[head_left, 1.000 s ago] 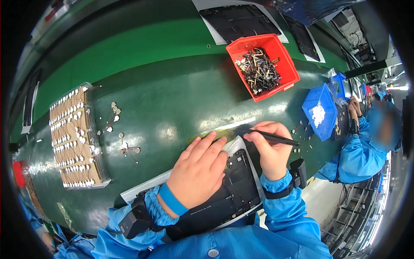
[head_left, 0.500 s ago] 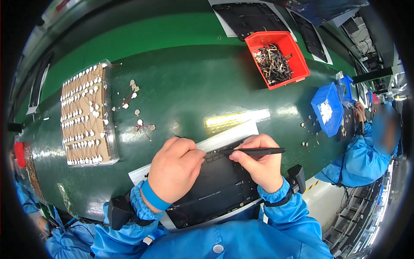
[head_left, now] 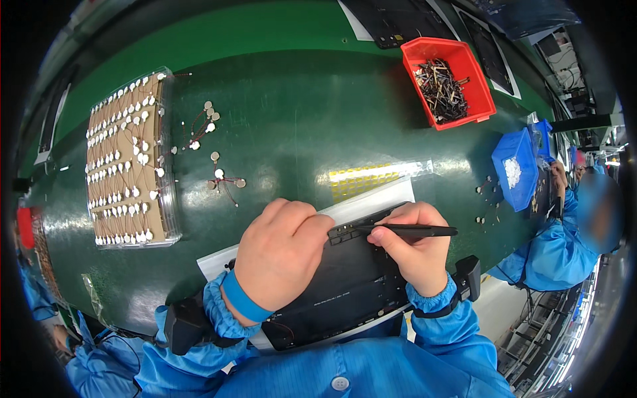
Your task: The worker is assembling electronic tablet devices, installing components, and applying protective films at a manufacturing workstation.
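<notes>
My left hand [head_left: 282, 255], with a blue band at the wrist, rests over the left side of a flat black panel [head_left: 345, 298]. Its fingers are bent and closed at the panel's far edge; whatever they pinch is hidden. In my right hand [head_left: 421, 249] is a slim black tool that looks like tweezers [head_left: 424, 231], gripped between thumb and fingers. Its thin tip points left, close to my left fingertips, over a narrow black strip with small slots [head_left: 345, 233] along the panel's far edge. A white sheet [head_left: 371, 201] shows from under the panel.
Left stands a clear tray [head_left: 172, 219] of white discs with wires; loose wired discs [head_left: 219, 176] lie beside it. A yellow-patterned strip [head_left: 363, 179] lies beyond the panel. Right are a red bin [head_left: 479, 99] of small dark parts, a blue bin [head_left: 524, 189] of white pieces and a co-worker [head_left: 564, 245].
The view has shifted slightly, so hands, panel and bins appear farther right. Both hands keep their places at the panel's far edge, and the tool stays in my right hand.
</notes>
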### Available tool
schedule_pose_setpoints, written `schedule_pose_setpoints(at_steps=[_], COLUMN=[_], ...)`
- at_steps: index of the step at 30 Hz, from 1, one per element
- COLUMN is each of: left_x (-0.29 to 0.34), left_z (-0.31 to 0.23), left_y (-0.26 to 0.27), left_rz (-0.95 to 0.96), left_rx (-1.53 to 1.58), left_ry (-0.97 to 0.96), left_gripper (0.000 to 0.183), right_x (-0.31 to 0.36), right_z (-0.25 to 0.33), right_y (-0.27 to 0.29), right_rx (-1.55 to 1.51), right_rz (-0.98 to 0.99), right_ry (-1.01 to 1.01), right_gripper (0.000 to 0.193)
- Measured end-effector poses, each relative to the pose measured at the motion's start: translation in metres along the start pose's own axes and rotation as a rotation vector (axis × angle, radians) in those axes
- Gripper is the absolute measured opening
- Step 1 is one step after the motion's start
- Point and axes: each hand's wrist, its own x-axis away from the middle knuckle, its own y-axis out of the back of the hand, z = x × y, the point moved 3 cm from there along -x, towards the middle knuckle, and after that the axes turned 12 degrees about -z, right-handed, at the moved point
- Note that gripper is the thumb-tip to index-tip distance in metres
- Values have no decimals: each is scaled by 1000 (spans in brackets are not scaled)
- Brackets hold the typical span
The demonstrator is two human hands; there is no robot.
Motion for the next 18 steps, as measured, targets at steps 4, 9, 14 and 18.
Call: schedule_pose_setpoints(at_steps=[4, 9, 14, 18], left_x=[3, 5, 7, 5], left_z=[-3, -9, -7, -14], left_y=[-3, -7, -9, -7], left_rz=[82, 79, 85, 100], left_rx=[-53, -183, -215, -242], left_ry=[-85, -189, -224, -195], left_gripper=[24, 25, 25, 25], right_x=[0, 0, 0, 0], right_z=[-1, -2, -3, -1], right_y=[0, -1, 1, 1], right_rx=[10, 14, 45, 121], right_rz=[0, -2, -3, 8], right_ry=[15, 42, 73, 158], right_gripper=[17, 17, 17, 18])
